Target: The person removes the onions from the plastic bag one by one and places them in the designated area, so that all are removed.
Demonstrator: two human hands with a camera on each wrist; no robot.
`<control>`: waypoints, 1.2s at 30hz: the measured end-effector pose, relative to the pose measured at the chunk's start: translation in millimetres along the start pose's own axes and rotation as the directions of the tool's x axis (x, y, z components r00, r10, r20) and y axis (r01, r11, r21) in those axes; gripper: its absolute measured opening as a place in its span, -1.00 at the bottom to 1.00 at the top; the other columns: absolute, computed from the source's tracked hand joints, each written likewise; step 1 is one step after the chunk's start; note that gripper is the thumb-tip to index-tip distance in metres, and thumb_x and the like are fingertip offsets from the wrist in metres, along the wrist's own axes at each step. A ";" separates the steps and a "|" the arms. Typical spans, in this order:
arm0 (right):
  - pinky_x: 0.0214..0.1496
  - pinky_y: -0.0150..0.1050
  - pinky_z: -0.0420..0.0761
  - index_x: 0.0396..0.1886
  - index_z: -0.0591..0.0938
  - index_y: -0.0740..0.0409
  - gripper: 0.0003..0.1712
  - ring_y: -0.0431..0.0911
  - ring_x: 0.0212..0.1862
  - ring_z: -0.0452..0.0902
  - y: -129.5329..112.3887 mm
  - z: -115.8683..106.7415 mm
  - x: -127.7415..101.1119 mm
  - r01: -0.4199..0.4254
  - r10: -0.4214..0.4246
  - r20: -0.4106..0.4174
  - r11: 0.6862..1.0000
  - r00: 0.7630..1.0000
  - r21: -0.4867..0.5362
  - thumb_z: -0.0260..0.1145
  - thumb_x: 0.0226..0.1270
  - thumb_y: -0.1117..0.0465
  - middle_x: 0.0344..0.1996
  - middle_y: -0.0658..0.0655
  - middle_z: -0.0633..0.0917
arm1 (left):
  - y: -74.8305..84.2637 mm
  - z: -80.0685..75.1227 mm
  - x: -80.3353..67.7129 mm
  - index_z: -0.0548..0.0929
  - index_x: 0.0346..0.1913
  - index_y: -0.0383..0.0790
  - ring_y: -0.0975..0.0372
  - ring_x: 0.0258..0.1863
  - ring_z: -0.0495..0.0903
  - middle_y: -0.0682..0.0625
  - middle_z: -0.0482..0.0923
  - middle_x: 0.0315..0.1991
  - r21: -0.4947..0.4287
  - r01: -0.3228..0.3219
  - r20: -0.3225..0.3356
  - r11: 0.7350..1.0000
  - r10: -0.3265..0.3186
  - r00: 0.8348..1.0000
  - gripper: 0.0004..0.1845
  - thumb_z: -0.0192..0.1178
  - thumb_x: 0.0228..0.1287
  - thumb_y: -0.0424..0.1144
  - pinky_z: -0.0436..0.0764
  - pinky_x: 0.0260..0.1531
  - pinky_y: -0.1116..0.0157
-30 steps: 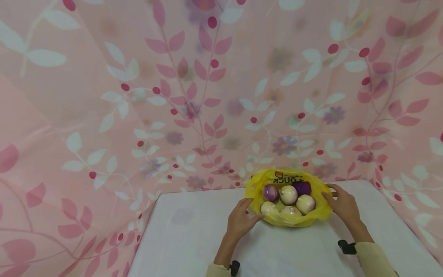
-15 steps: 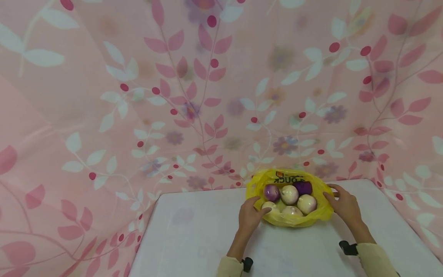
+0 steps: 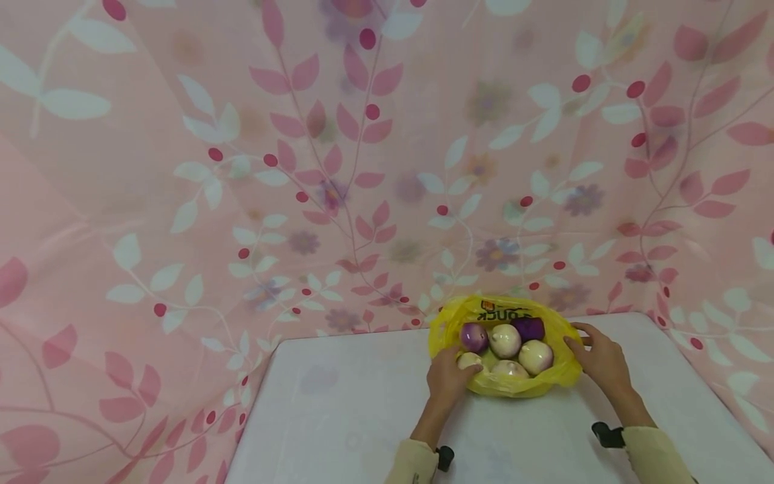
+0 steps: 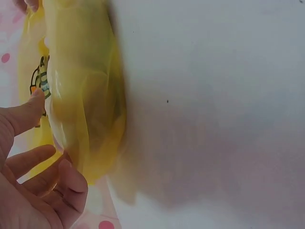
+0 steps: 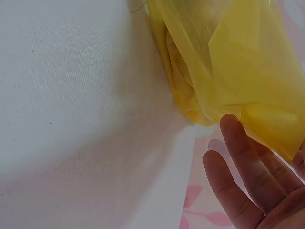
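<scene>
A yellow plastic bag (image 3: pixel 562 370) stands wide-mouthed on the white table, with dark print on its back wall. Inside lie several onions, among them a white one (image 3: pixel 504 341), a purple one (image 3: pixel 474 337) and a dark purple piece (image 3: pixel 529 328) at the back. My left hand (image 3: pixel 447 376) reaches over the bag's left rim, its thumb beside the near-left onion (image 3: pixel 468 360). In the left wrist view its thumb and fingers are spread apart at the rim. My right hand (image 3: pixel 605 359) pinches the bag's right edge; in the right wrist view two fingers (image 5: pixel 238 148) stand beside the plastic.
The white table (image 3: pixel 338 403) extends left of the bag and in front of it. A pink floral cloth (image 3: pixel 387 202) hangs close behind the table. Black wrist-worn devices (image 3: pixel 444 458) sit at both cuffs.
My left hand has moved right, from beside the bag's left rim to over it, near the near-left onion. My right hand and the bag have stayed nearly in place.
</scene>
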State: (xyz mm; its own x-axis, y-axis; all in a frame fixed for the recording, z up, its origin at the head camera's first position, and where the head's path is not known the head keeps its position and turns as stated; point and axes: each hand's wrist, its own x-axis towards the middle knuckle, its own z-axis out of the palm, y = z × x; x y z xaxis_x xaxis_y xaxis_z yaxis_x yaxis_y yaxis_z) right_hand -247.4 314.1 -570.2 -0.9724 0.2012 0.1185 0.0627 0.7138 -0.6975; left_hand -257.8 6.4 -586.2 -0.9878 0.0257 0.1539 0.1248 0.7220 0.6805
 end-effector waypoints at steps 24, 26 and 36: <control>-0.51 -0.19 0.65 0.31 0.38 0.34 -0.37 0.22 -0.29 0.64 -2.3 1.5 -1.6 -0.023 0.023 0.011 1.000 1.000 0.000 0.21 0.47 -0.02 0.01 0.59 0.55 | 6.0 2.0 1.1 0.63 0.19 -0.02 0.12 -0.06 0.57 0.04 0.65 -0.01 0.019 0.082 0.155 0.996 -0.084 0.984 -0.38 0.49 0.02 0.03 0.51 0.00 0.01; -0.51 -0.19 0.65 0.31 0.38 0.34 -0.37 0.24 -0.26 0.64 -2.4 1.5 -1.5 -0.020 0.020 0.009 1.000 1.000 0.000 0.21 0.47 -0.02 0.01 0.59 0.55 | 6.7 0.9 0.2 0.63 0.20 -0.03 0.12 -0.04 0.57 0.05 0.65 0.01 -0.006 0.095 0.146 0.995 -0.093 0.985 -0.37 0.49 0.02 0.04 0.51 0.02 0.01; -0.48 -0.18 0.66 0.30 0.39 0.34 -0.37 0.27 -0.22 0.63 2.0 3.4 -0.4 0.006 -0.006 0.001 1.000 1.000 0.003 0.20 0.48 -0.03 0.00 0.59 0.55 | 8.4 -5.2 1.0 0.65 0.18 -0.05 0.15 -0.01 0.59 0.09 0.66 0.03 -0.070 0.101 0.045 0.992 -0.098 0.994 -0.36 0.48 0.01 0.10 0.54 0.05 0.06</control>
State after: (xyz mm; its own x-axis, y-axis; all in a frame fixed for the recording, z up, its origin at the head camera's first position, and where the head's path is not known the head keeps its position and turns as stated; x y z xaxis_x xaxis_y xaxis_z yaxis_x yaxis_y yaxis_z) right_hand -247.7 313.1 -574.1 -0.9730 0.1962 0.1219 0.0562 0.7129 -0.6990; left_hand -257.3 8.9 -576.5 -0.9985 -0.0138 0.0537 0.0306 0.6710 0.7408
